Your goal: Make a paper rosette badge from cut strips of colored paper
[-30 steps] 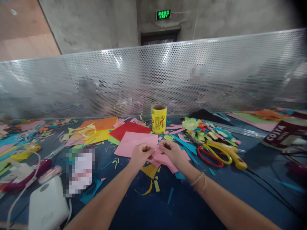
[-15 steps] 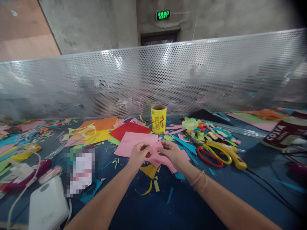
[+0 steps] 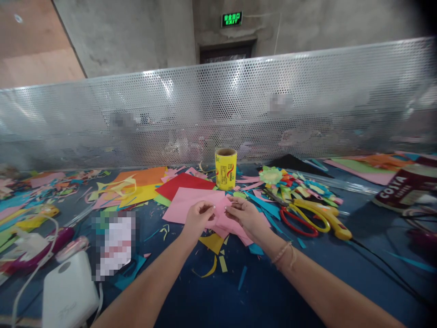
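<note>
Between my two hands is a small piece of pink paper (image 3: pixel 221 210), held up over other pink sheets. My left hand (image 3: pixel 198 221) pinches its left side with thumb and fingers. On the other side my right hand (image 3: pixel 244 217) has its thumb and fingertips closed on the right edge. A larger pink sheet (image 3: pixel 184 205) lies flat behind my left hand, partly over a red sheet (image 3: pixel 187 183). Under my right hand more pink paper (image 3: pixel 239 231) spreads out. Just beyond stands a yellow printed tape roll (image 3: pixel 226 169), upright.
Scissors with red and yellow handles (image 3: pixel 300 221) and a yellow glue gun (image 3: pixel 332 223) lie right. A Costa cup (image 3: pixel 403 187) rests on its side farther right. At left are a white power bank (image 3: pixel 70 291) and a purple tool (image 3: pixel 44 250). A perforated metal screen (image 3: pixel 218 109) closes the back.
My right fingers have shifted slightly on the small pink piece, which now shows a little more between the hands. Otherwise the table looks the same.
</note>
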A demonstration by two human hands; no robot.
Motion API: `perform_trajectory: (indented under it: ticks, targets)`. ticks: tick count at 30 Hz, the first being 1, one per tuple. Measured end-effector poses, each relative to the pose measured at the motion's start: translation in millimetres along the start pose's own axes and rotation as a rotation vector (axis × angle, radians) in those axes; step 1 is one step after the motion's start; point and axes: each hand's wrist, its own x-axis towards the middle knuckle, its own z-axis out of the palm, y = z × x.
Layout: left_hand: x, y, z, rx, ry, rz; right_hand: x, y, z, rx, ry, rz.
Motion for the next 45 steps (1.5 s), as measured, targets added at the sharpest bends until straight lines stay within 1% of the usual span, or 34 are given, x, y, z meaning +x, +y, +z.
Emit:
perform_trajectory:
  ticks: [4,10,14,21,27,34,45]
  targets:
    - [-0.9,0.4,0.6,-0.043,-0.024,-0.024,-0.3,-1.9,0.3,0.007,-0.001,-0.012]
    - [-0.9,-0.2,0.7,-0.015,-0.043,-0.027,-0.6,-4.7,1.6,-0.016,0.016,-0.035]
    - [-2.2,0.7,2.2,-0.019,-0.073,-0.035,-0.6,-5.0,0.5,-0.108,0.009,-0.073]
    - [-6.4,6.5,5.0,-0.044,-0.104,-0.094,-2.2,-5.6,-0.5,-0.246,0.01,-0.158]
    - [-6.9,8.2,5.3,-0.042,-0.122,-0.112,-2.0,-7.0,-0.9,-0.313,0.022,-0.183]
    - [-5.7,5.3,4.3,-0.03,-0.14,-0.108,-0.8,-6.6,-2.4,-0.374,0.032,-0.216]
    - [-6.1,5.0,3.7,-0.032,-0.142,-0.108,-1.9,-8.1,-2.2,-0.4,0.028,-0.219]
